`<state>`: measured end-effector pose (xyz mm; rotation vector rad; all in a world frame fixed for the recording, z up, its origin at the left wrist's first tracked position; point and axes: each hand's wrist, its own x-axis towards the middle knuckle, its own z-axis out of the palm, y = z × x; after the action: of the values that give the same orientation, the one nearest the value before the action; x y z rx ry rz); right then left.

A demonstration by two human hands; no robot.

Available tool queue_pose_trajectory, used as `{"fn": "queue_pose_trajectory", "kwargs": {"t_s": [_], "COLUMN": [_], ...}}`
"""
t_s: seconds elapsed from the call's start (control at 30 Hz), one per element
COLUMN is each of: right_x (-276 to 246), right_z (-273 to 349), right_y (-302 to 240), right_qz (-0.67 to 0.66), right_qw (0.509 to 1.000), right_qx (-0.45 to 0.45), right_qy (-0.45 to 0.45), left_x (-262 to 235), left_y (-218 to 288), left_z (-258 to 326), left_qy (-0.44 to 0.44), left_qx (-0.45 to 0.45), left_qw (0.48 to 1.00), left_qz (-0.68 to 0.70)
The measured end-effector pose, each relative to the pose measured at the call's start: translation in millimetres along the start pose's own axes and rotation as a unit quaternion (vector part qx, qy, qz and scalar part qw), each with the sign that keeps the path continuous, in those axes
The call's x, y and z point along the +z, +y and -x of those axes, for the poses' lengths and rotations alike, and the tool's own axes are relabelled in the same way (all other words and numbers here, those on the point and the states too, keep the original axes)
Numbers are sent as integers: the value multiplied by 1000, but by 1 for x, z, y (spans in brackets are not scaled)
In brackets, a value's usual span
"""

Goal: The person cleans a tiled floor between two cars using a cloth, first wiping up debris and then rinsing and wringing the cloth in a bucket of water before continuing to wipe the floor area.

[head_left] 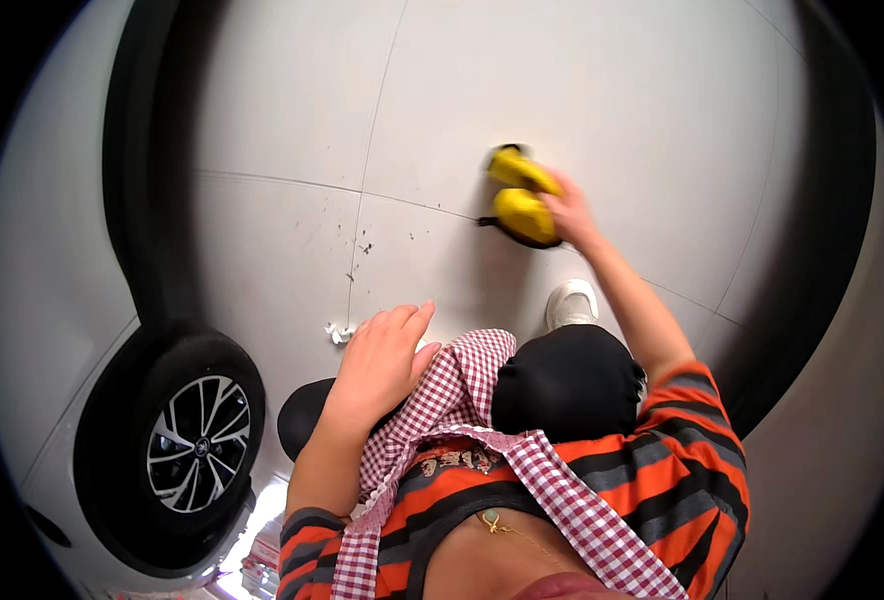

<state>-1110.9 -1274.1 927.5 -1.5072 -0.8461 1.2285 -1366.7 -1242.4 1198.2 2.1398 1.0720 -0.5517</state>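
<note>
My right hand (572, 212) is stretched out ahead, closed round the handle of a yellow and black handheld vacuum cleaner (524, 212). The cleaner is blurred by motion and is just above or on the floor; its contact with the tiles cannot be made out. My left hand (387, 350) is over my left knee and the checked apron (477, 355), palm down, fingers stretched and holding nothing. Crumpled white scraps (339, 333) lie on the floor beside that hand. Dark crumbs (365, 248) are scattered on the tiles left of the cleaner.
Pale floor tiles (442, 90) with thin dark joints spread before me. A light-coloured car with a black tyre and spoked wheel (202, 445) stands close on my left. Another pale vehicle body (852, 430) curves along the right. My white shoe (572, 303) is below the cleaner.
</note>
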Motion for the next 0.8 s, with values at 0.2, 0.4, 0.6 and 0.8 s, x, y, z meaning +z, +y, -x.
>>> {"fn": "queue_pose_trajectory", "kwargs": {"t_s": [0.2,0.4,0.6,0.8], "right_x": [-165,-119,26,-31], "right_z": [166,156,38,72], "right_y": [37,110,28,-18], "right_qz": [-163,150,184,-188], "right_qw": [897,882,975,957], "right_qx": [171,241,29,174], "right_qy": [374,376,125,138], "left_x": [6,9,-2,-10], "left_y": [-8,-2,1,0], "left_z": [12,6,-11,-17], "left_qy": [-30,-40,-17,-7], "left_qx": [-28,0,35,68], "left_qw": [999,999,999,998], "left_qz": [-6,15,7,-10]}}
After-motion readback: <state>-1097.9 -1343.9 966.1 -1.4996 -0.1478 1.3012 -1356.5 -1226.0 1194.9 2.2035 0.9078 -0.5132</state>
